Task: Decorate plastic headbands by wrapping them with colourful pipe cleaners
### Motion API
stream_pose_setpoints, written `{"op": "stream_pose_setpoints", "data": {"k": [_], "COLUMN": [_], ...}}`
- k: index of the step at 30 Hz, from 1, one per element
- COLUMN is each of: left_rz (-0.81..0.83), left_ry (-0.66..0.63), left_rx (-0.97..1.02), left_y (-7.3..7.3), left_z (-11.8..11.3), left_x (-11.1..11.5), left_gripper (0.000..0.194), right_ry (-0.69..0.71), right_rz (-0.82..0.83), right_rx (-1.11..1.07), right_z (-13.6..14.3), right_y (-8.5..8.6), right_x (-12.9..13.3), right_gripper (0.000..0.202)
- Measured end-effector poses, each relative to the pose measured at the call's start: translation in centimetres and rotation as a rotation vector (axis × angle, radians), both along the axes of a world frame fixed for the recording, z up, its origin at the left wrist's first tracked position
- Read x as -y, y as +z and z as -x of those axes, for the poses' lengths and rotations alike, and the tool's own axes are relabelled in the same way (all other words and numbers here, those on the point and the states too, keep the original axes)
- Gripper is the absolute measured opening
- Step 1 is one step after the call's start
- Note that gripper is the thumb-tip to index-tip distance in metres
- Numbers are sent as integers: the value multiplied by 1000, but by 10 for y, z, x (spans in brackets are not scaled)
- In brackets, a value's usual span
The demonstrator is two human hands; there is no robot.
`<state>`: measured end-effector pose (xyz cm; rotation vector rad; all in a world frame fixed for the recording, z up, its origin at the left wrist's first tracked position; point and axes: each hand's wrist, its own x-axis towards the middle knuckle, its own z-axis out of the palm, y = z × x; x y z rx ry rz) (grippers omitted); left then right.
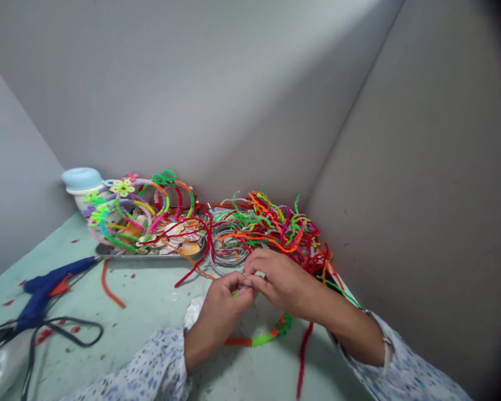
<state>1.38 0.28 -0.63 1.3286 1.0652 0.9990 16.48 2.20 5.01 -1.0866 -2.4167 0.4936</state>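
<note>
Near the middle of the table, my left hand (229, 303) and my right hand (281, 281) meet at the fingertips, both closed in a pinch. A bit of bright green, fuzzy like a pipe cleaner, shows at my left fingers; the rest is covered by them. What my right fingertips pinch is too small and hidden to make out. Just below my hands lies a curved band (264, 338) wrapped in orange and green pipe cleaner, with a dark green twisted piece on its right part. My left wrist hides its other end. A red pipe cleaner (304, 356) lies beneath my right forearm.
Behind my hands are a heap of coloured pipe cleaners (284, 223) and a wire coil (221, 250). Several decorated headbands (123, 189) stand over a metal tray (137, 254). At left are a blue glue gun (42, 292), its cord, and a lidded jar (83, 186). Grey partitions enclose the table.
</note>
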Motion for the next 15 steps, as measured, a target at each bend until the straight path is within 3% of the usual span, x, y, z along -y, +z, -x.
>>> {"op": "stream_pose_setpoints", "data": {"k": [6, 11, 15], "left_rz": [78, 84, 98], "left_ry": [63, 31, 50], "left_rx": [101, 126, 176], "left_y": [-4, -9, -13], "left_z": [6, 9, 10], "left_x": [-3, -5, -7], "left_gripper": [16, 19, 18], "right_ry": [-274, -305, -316], "right_rz": [135, 345, 399], "right_rx": [-260, -338, -358], "right_z": [-27, -31, -28], "right_y": [4, -11, -20], "right_x": [1, 5, 2], "right_gripper": [17, 19, 21]}}
